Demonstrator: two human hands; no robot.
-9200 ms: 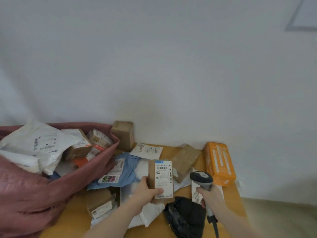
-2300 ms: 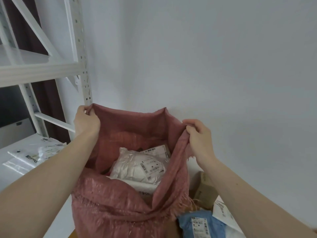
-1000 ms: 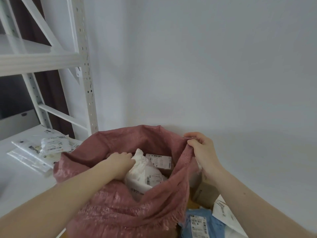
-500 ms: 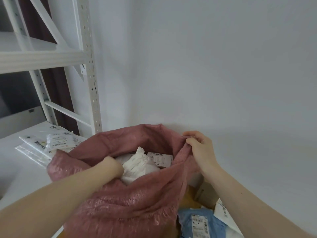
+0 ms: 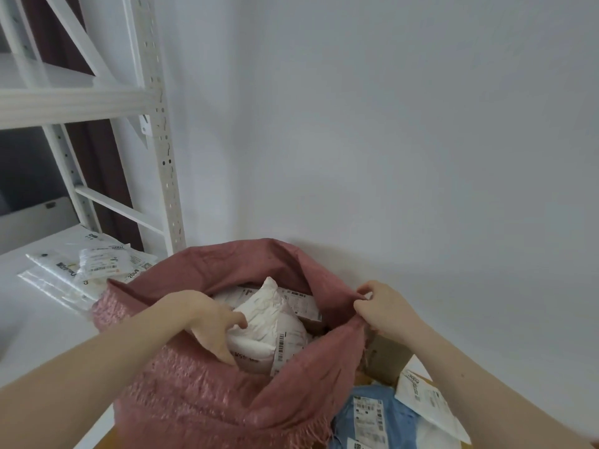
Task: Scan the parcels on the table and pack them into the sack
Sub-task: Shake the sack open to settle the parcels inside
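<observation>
Pink woven sack point(image 5: 207, 393), frayed rim, stuffed with parcels.
Left hand point(image 5: 207, 322) grips a crinkled white mailer point(image 5: 269, 325) inside it; right hand point(image 5: 385, 309) pinches its rim.

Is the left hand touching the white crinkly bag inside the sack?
Touching. The head view shows the left hand with its fingers and thumb pressed against the white crinkly bag.

The scene is lit softly and evenly, with no glare seen. A faint shadow is cast on the white wall point(image 5: 389, 124) behind the sack point(image 5: 227, 400) (right of centre). Straight shelf uprights point(image 5: 162, 140) at upper left are bowed by wide-angle distortion, and detail is slightly softened throughout.
</observation>
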